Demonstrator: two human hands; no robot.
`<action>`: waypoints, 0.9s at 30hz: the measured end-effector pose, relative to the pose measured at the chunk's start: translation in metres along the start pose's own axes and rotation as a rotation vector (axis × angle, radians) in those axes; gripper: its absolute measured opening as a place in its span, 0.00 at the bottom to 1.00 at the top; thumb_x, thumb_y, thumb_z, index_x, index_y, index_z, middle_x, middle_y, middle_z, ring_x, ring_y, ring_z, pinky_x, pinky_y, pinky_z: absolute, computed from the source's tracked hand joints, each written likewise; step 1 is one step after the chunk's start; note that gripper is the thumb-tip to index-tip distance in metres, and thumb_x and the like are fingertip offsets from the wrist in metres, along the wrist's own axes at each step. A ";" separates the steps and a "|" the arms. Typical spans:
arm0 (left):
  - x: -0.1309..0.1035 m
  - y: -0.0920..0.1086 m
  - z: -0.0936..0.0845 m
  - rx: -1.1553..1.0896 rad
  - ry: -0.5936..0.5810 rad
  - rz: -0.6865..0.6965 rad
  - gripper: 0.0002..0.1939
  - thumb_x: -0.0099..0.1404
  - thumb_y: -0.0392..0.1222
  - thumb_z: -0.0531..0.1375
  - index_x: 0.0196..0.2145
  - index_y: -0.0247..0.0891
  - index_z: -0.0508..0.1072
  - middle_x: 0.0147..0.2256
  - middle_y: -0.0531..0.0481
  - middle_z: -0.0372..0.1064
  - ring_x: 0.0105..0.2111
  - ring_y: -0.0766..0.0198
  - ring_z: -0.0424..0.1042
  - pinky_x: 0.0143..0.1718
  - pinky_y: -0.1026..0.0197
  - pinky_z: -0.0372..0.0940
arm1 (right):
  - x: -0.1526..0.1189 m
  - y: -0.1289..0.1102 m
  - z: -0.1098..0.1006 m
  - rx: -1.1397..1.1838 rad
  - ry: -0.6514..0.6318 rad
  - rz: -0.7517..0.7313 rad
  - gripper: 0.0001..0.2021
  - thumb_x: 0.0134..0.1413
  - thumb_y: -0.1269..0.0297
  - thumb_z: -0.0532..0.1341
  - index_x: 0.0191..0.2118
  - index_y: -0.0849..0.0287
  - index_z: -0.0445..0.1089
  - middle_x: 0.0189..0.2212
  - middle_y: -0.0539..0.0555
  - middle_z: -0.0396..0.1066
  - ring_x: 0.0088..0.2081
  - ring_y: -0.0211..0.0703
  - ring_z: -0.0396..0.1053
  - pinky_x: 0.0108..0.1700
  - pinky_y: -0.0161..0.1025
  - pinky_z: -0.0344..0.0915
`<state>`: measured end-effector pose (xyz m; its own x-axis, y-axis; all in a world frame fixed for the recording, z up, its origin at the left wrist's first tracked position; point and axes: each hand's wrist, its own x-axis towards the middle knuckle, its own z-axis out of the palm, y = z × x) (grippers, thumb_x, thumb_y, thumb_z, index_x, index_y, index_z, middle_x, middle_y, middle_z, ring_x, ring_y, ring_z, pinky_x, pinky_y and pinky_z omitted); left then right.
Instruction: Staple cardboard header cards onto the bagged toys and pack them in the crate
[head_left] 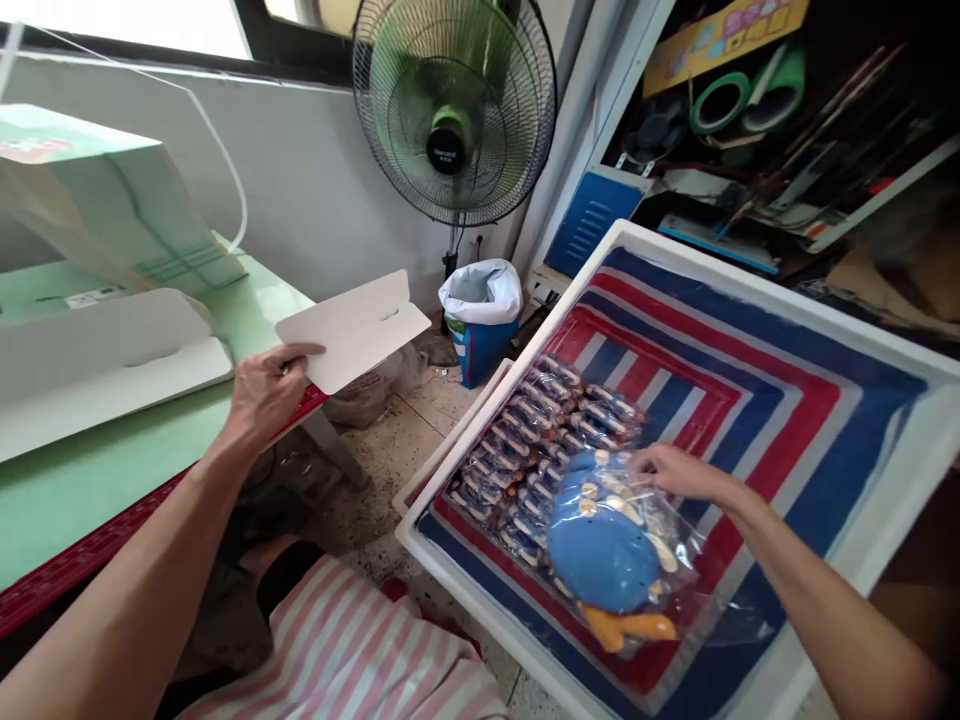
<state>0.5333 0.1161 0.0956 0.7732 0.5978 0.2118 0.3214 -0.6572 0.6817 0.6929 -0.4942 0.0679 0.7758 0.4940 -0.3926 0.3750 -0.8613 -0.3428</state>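
Note:
A folded white card (360,330) is pinched by its near left corner in my left hand (270,392), held out past the edge of the green table. My right hand (671,470) grips the top of a clear plastic bag containing a blue plush-like toy (604,555) with cream and orange parts. That bag is over a large white tray (517,375) lined with red, white and blue striped cloth (810,420). Rows of small bagged items (517,440), dark blue with cream and orange, lie in the tray beside the toy; their exact kind is unclear.
On the green table (142,510) at left are more folded white card (112,360) and a pale green stack (112,200). A standing fan (450,150) and a blue sack with a white rim (484,330) stand ahead. Cluttered shelves (750,190) are at upper right.

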 end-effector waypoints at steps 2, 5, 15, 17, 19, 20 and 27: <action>-0.001 -0.001 -0.001 -0.039 0.009 0.012 0.22 0.63 0.40 0.54 0.48 0.39 0.83 0.29 0.53 0.75 0.20 0.68 0.53 0.25 0.64 0.52 | 0.009 -0.038 0.016 0.032 -0.089 -0.095 0.11 0.51 0.60 0.65 0.22 0.59 0.73 0.24 0.51 0.75 0.30 0.44 0.70 0.36 0.36 0.64; -0.001 -0.004 0.000 -0.070 0.026 0.030 0.21 0.63 0.39 0.54 0.46 0.37 0.84 0.30 0.52 0.75 0.21 0.69 0.53 0.26 0.64 0.53 | 0.021 -0.096 0.046 0.005 -0.046 -0.172 0.08 0.53 0.68 0.59 0.27 0.59 0.76 0.28 0.52 0.77 0.33 0.44 0.72 0.38 0.36 0.64; -0.001 -0.006 0.001 -0.060 0.054 0.062 0.22 0.63 0.40 0.53 0.45 0.36 0.84 0.34 0.50 0.78 0.24 0.67 0.60 0.28 0.65 0.56 | 0.077 -0.252 0.217 -0.271 0.051 -0.113 0.14 0.60 0.75 0.55 0.43 0.64 0.78 0.45 0.67 0.76 0.49 0.55 0.73 0.47 0.44 0.69; -0.001 -0.004 -0.001 -0.046 0.035 0.044 0.22 0.63 0.41 0.53 0.46 0.36 0.84 0.36 0.50 0.78 0.25 0.67 0.61 0.28 0.65 0.57 | 0.082 -0.253 0.225 -0.246 0.035 -0.150 0.13 0.62 0.72 0.56 0.44 0.63 0.78 0.45 0.66 0.77 0.49 0.55 0.73 0.46 0.44 0.69; -0.001 -0.002 -0.002 -0.041 0.019 0.019 0.22 0.63 0.42 0.53 0.47 0.36 0.83 0.36 0.50 0.78 0.25 0.67 0.62 0.28 0.65 0.57 | 0.079 -0.245 0.221 -0.216 0.016 -0.199 0.10 0.62 0.66 0.61 0.45 0.60 0.78 0.45 0.61 0.78 0.47 0.53 0.75 0.47 0.43 0.69; -0.001 -0.002 -0.003 -0.044 0.019 0.009 0.22 0.63 0.43 0.53 0.48 0.36 0.83 0.36 0.50 0.78 0.25 0.67 0.63 0.29 0.66 0.57 | 0.075 -0.239 0.217 -0.190 0.006 -0.239 0.11 0.60 0.63 0.64 0.46 0.57 0.78 0.45 0.58 0.78 0.47 0.51 0.75 0.47 0.41 0.69; -0.002 -0.002 -0.002 -0.024 0.046 -0.005 0.23 0.62 0.45 0.54 0.48 0.39 0.83 0.30 0.53 0.75 0.27 0.65 0.64 0.32 0.66 0.58 | 0.050 -0.153 0.166 0.147 0.230 -0.130 0.17 0.70 0.56 0.53 0.45 0.54 0.79 0.38 0.52 0.81 0.35 0.43 0.77 0.42 0.39 0.71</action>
<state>0.5299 0.1177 0.0951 0.7452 0.6221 0.2401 0.3117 -0.6433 0.6993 0.5900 -0.3186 -0.0405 0.8268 0.5450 -0.1393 0.4145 -0.7576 -0.5042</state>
